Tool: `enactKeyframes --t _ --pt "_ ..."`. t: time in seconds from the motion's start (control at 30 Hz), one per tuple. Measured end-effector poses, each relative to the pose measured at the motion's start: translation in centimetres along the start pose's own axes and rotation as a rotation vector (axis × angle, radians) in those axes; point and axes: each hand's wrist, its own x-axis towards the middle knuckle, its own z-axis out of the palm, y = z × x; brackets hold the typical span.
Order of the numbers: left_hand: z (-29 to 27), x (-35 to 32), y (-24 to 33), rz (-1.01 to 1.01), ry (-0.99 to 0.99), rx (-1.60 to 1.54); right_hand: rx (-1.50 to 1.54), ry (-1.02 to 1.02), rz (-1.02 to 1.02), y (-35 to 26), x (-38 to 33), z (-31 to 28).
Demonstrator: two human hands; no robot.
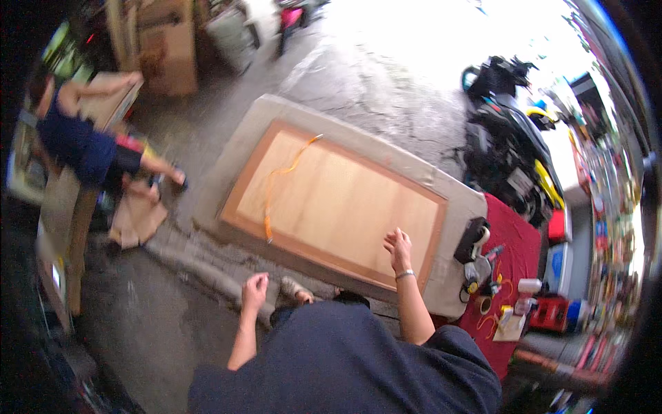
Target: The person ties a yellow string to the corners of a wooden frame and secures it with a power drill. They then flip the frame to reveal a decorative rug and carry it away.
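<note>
Head view: I see my two hands raised over a wooden panel (338, 203) lying flat on a grey mat (455, 207) on the concrete floor.

My right hand (398, 248) hangs over the panel's near edge, fingers loosely spread, holding nothing; my left hand (254, 290) is curled narrow, just off the panel's near corner, and I cannot tell whether it grips anything. An orange strap (276, 183) trails across the panel. Right of the panel lies a red cloth (517, 241) with tools; beyond it stands a black scooter (503, 138). Well left of the panel, another person (83, 145) bends over cardboard.
</note>
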Motion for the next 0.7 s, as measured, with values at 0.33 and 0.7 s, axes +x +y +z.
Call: enactKeyframes --t 0.33,0.7 --pt "-6.3 -13.3 -13.4 -0.462 0.508 -0.326 0.008 -0.548 0.295 4.6 1.2 31.2" --pt "6.0 -36.2 -12.6 -1.192 0.048 -0.373 0.096 -0.192 0.275 -2.3 -0.7 43.4"
